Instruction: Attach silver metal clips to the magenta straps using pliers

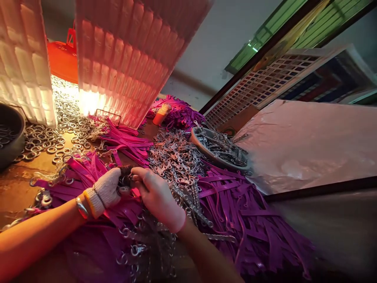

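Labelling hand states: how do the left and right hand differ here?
The left hand wears a white knit glove with a yellow cuff; the right hand looks bare. The left wrist carries a metal bangle; the right shows none. Both meet at one small dark piece above the purple straps.

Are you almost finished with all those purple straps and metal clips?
Not nearly. Done, it seems: some purple straps with rings lie by the left hand. In hand: both hands, the right hand too, pinch one small piece together; what exactly is hidden. Left: a big heap of loose straps, a pile of clips, and scattered rings.
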Motion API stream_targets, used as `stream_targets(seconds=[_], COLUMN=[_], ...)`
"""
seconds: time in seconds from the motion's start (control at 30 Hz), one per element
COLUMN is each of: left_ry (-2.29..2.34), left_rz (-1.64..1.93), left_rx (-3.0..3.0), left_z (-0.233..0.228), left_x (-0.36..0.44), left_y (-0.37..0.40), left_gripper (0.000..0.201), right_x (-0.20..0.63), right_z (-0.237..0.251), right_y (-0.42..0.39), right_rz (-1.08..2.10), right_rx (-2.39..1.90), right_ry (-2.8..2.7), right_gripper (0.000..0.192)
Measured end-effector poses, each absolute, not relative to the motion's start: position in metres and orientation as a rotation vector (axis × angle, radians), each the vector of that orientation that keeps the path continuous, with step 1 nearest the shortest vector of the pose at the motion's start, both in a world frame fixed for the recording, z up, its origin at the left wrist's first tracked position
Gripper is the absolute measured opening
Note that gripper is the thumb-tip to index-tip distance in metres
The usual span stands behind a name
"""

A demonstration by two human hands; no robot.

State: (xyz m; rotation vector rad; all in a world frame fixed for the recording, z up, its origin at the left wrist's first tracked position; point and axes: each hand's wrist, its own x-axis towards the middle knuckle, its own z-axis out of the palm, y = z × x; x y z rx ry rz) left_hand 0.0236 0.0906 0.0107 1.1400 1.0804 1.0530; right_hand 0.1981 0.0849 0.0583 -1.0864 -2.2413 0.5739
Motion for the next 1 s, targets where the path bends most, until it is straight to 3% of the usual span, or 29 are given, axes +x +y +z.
stream_targets(seconds=[0.1,0.23,0.47,0.7,0.83,1.0], left_ry=[0.901,0.71,0.756,0.846,1.036,1.179], left_rz=[0.977,0.906,0.955,1.025,0.921,0.813], left_rx=[0.679,0.367,0.704,0.756,1.222,1.728], left_z=[0.021,0.028,0.028,0.029,0.04,0.051], left_x=[0.028,0.031,0.039,0.039,0.023,0.011], left_y=[0.093,0.086,0.07,0.068,0.073,0.085], left_gripper=[0.028,0.026,0.028,0.027,0.03,0.026], right_x=[0.197,0.193,0.182,0.186,0.192,0.192], right_z=[0.062,0.061,0.053,0.052,0.063,0.078], right_y=[0.083,0.082,0.077,0.067,0.069,0.082], right_rz=[0.947,1.314,1.274,0.892,0.317,-0.239], right_rx=[-1.207,-1.245,-1.158,-1.267,-1.303,-1.323], right_ry=[-1.729,-1.253,-1.112,-1.534,-2.119,-2.71], right_gripper=[0.026,0.035,0.032,0.026,0.04,0.025])
